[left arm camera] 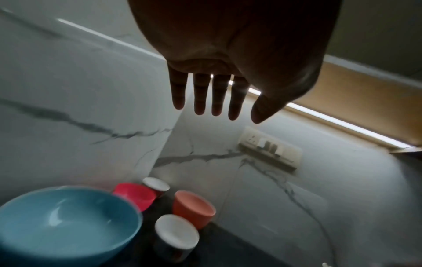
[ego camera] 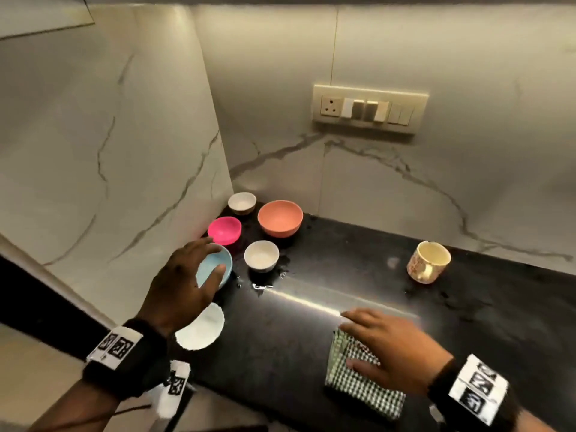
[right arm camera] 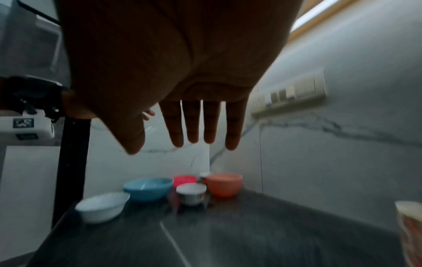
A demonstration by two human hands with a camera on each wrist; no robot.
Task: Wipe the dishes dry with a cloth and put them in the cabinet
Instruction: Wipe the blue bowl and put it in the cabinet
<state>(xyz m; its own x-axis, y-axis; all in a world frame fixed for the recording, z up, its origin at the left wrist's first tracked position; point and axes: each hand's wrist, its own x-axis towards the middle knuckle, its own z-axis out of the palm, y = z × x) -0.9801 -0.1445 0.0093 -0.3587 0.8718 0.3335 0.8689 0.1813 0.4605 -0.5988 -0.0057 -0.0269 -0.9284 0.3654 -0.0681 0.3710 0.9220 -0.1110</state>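
My left hand [ego camera: 215,255] hovers with spread, straight fingers over a light blue bowl [ego camera: 224,260] on the black counter [ego camera: 343,260] and holds nothing. In the left wrist view the blue bowl [left arm camera: 66,222] lies below my open left hand [left arm camera: 228,115]. My right hand [ego camera: 347,339] is flat and open over a folded green checked cloth [ego camera: 358,394] near the front edge; whether it touches the cloth I cannot tell. The right wrist view shows my right hand [right arm camera: 182,144] with straight fingers, and the cloth is hidden there.
Around the blue bowl stand a white bowl [ego camera: 202,332], a pink bowl [ego camera: 225,229], an orange bowl [ego camera: 280,218] and two small white cups [ego camera: 261,255] [ego camera: 242,202]. A patterned mug [ego camera: 429,265] stands at the right. Water drops [ego camera: 261,286] lie mid-counter. A switch panel [ego camera: 371,109] is on the wall.
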